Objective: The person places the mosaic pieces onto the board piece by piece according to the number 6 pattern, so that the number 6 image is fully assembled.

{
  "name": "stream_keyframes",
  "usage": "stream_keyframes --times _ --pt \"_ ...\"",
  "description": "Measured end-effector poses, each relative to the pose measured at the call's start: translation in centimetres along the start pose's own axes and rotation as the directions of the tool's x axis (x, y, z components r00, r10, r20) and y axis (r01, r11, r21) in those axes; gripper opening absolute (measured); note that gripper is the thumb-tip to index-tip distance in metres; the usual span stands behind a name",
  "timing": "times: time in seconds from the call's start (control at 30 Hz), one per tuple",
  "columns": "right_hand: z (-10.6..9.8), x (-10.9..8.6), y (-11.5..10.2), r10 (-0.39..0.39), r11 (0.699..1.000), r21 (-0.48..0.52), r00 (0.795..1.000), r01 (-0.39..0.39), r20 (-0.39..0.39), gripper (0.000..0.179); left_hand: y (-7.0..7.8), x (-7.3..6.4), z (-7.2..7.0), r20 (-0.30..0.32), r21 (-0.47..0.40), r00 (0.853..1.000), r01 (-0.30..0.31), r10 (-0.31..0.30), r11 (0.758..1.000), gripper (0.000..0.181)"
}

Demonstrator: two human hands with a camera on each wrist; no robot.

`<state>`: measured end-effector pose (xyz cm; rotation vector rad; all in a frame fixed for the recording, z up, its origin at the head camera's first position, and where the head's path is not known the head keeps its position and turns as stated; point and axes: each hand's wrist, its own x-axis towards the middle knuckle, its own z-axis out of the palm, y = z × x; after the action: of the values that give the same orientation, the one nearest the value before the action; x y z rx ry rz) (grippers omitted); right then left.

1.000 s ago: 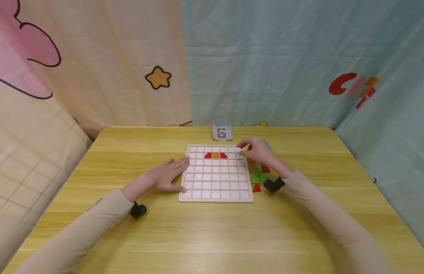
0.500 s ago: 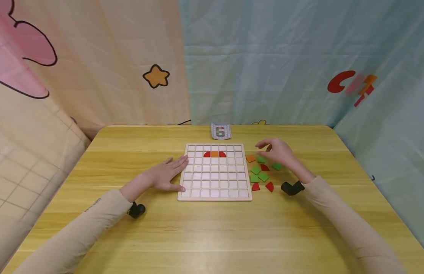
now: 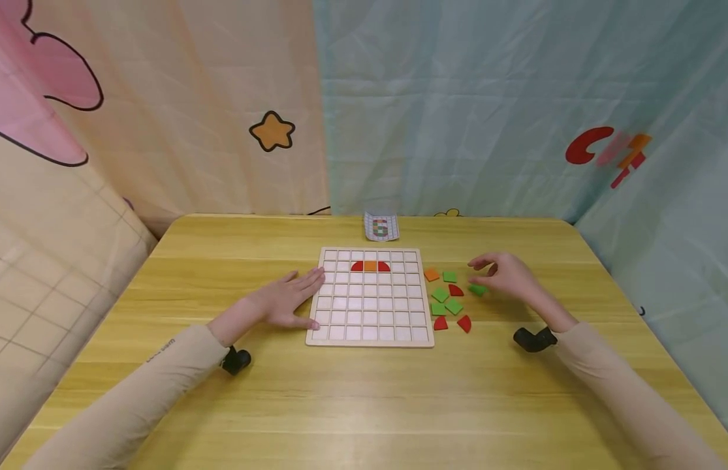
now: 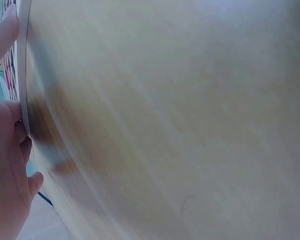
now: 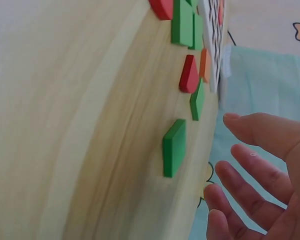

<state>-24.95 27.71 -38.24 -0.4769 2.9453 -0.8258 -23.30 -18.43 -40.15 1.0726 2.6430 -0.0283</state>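
Observation:
My left hand lies spread, with its fingertips and thumb on the left edge of a wooden grid board. Near the top of that board an orange square tile sits between two red quarter-circle tiles. My right hand hovers above the table, right of the loose pieces, holding nothing. In the right wrist view its thumb and fingers are apart and loosely bent. Closest to it is a green square tile, partly covered by the hand in the head view.
Between board and right hand lie several loose tiles: green squares, red quarter-circles and an orange square. Behind the board stands a small printed pattern card. Printed curtains hang past the table's back edge.
My right hand has moved right from the board's upper right corner, past the loose tiles, and slightly toward me, uncovering several of them. The left hand stays on the board's edge.

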Motion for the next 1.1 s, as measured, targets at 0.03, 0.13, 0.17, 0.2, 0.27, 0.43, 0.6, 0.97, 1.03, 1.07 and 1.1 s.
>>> stream_keyframes --times 0.03,0.13,0.17,0.2,0.27,0.43,0.6,0.97,1.03,1.07,1.1 --pt "-0.1 -0.2 0.2 0.005 1.000 -0.002 1.000 -0.005 0.005 0.036 0.0 0.0 0.0 0.002 0.001 1.000 0.001 -0.001 1.000 0.100" --pt "-0.2 -0.7 0.7 0.001 1.000 -0.007 1.000 -0.001 0.003 0.036 -0.1 0.0 0.0 -0.002 -0.007 1.000 -0.004 0.004 1.000 0.100" --pt "-0.2 -0.9 0.9 0.000 1.000 -0.012 1.000 0.000 -0.001 0.035 -0.1 0.0 0.0 0.000 -0.004 1.000 -0.002 0.002 1.000 0.100" --pt "-0.2 -1.0 1.0 -0.001 1.000 -0.015 1.000 0.001 -0.002 0.034 -0.1 0.0 0.0 0.004 -0.005 1.000 0.000 0.001 1.000 0.100" --pt "-0.2 -1.3 1.3 -0.006 1.000 -0.023 1.000 0.006 -0.005 0.034 0.0 0.0 -0.1 0.010 -0.008 1.000 0.000 0.000 1.000 0.100" --pt "0.0 -2.0 2.1 0.014 1.000 -0.025 1.000 -0.014 0.028 0.035 0.0 0.1 0.0 0.014 -0.004 1.000 -0.009 0.009 1.000 0.100" --pt "0.2 -2.3 2.5 0.034 0.999 -0.019 0.998 -0.033 0.055 0.036 0.2 -0.1 -0.1 0.005 -0.009 1.000 -0.018 0.018 1.000 0.100" --pt "0.7 -2.2 1.9 0.081 0.996 -0.026 0.996 -0.080 0.044 0.036 0.1 -0.3 0.0 -0.008 -0.032 1.000 -0.024 0.023 0.999 0.100" --pt "0.7 -2.1 1.7 0.097 0.995 -0.033 0.994 -0.095 0.053 0.036 0.0 -0.3 0.1 -0.006 -0.031 1.000 -0.021 0.021 0.999 0.100" --pt "0.7 -2.1 1.7 0.103 0.994 -0.034 0.993 -0.101 0.057 0.036 0.0 -0.2 0.1 -0.009 -0.028 1.000 -0.022 0.022 0.999 0.100" --pt "0.7 -2.1 1.6 0.114 0.993 -0.038 0.992 -0.112 0.057 0.036 -0.1 -0.2 0.1 -0.013 -0.027 1.000 -0.023 0.023 0.999 0.099"
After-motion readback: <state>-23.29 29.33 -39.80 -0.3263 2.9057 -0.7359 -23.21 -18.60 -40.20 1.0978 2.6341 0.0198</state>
